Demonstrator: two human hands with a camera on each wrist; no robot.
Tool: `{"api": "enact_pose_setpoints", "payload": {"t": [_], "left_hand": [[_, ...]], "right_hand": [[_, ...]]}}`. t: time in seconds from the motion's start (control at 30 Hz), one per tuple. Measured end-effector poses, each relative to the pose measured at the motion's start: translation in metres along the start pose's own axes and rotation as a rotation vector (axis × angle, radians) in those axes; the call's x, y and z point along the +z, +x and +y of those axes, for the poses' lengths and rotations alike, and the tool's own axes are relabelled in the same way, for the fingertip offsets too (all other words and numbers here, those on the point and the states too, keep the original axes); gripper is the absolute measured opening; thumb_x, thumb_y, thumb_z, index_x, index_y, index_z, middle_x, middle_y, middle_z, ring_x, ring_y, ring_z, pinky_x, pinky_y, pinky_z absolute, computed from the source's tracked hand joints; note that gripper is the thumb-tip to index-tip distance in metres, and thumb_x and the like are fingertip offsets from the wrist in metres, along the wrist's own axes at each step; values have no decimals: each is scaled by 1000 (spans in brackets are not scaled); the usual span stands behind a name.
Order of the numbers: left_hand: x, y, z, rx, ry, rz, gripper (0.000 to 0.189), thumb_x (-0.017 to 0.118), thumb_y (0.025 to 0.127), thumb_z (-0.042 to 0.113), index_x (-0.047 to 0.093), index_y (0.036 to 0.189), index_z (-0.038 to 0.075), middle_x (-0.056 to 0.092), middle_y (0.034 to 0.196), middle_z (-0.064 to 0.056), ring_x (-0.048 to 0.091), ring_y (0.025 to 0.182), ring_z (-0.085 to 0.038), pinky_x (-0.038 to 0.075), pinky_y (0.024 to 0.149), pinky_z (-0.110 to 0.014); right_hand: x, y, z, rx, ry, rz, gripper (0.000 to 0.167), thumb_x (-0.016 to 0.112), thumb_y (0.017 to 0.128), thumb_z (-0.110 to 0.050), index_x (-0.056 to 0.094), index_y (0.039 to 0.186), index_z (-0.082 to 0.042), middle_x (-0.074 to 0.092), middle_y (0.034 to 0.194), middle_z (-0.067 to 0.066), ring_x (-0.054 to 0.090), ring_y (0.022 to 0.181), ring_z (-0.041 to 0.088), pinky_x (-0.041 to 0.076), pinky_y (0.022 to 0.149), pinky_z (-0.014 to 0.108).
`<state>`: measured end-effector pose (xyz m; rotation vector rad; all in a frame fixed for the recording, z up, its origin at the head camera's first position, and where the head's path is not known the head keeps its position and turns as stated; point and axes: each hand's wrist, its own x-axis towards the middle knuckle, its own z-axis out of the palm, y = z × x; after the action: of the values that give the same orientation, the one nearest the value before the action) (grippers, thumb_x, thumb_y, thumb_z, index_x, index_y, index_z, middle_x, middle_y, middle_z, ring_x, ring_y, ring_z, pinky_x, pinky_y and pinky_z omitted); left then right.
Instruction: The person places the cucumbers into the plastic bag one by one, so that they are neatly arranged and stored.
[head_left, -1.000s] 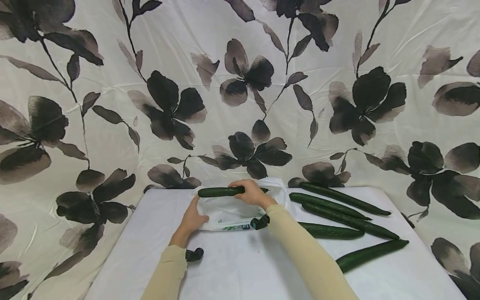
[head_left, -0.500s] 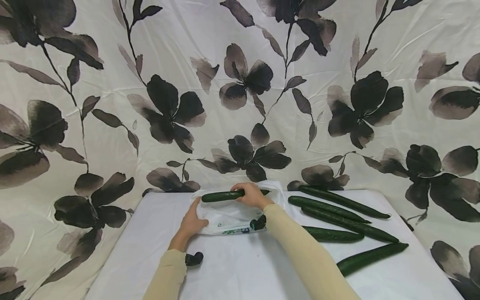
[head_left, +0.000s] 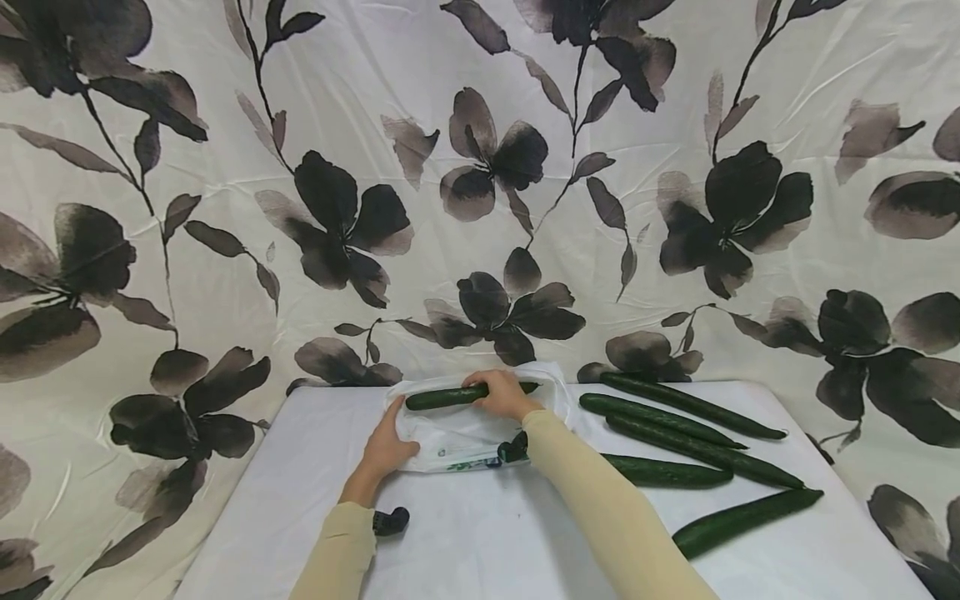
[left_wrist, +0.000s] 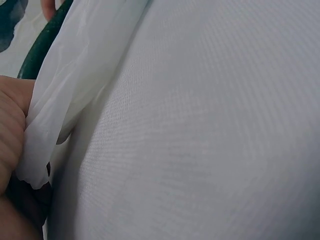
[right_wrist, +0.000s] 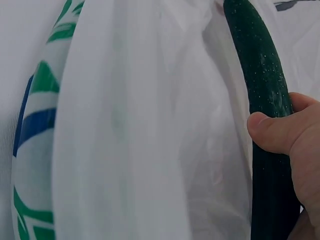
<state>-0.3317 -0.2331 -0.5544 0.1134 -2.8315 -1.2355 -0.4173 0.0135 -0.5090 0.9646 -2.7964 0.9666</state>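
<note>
A white plastic bag [head_left: 457, 435] with green and blue print lies at the far middle of the table, its mouth spread apart. My right hand [head_left: 507, 395] grips a long dark-green cucumber [head_left: 442, 398] near its middle, holding it lengthwise at the bag's opening. Up close in the right wrist view, the thumb presses on the cucumber [right_wrist: 260, 65] beside the bag's plastic [right_wrist: 125, 125]. My left hand [head_left: 387, 446] holds the bag's left edge, close to the cucumber's left end. In the left wrist view, a fold of the bag [left_wrist: 75, 55] comes out of that hand's grasp.
Several more cucumbers [head_left: 667, 421] lie on the right side of the white-covered table [head_left: 465, 542]. The nearest one [head_left: 746, 521] slants toward the front. Behind the table hangs a flower-patterned cloth [head_left: 337, 100].
The cucumber's left end has dropped slightly and shifted right, into the bag's mouth. My right hand has moved a little with it, while my left hand keeps its place on the bag.
</note>
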Motion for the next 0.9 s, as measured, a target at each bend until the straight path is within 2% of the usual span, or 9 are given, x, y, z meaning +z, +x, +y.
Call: {"api": "enact_pose_setpoints", "payload": {"t": [0.23,0.57,0.9], "left_hand": [[0,1,1,25,3,1,98,72,69,4,23,154,12,35,149,-28,36,131,-51,31,101,-66],[-2,3,1,29,9,26,98,72,70,3,23,154,12,35,148,-28,36,130,-52,31,101,-66],[2,0,-5,4,-12,37,98,73,68,4,26,154,14,35,148,-27,38,129,-52,34,100,-65]], "right_hand": [[4,-1,8,15,14,24,37,78,79,-5,72,114,-15,69,114,2,62,105,21,45,94,42],[11,6,13,32,-19,37,36,78,81,-9,72,114,-20,68,113,0,62,105,21,46,94,43],[19,2,13,22,-20,24,37,78,81,-9,71,116,-17,68,114,2,61,108,24,41,98,47]]}}
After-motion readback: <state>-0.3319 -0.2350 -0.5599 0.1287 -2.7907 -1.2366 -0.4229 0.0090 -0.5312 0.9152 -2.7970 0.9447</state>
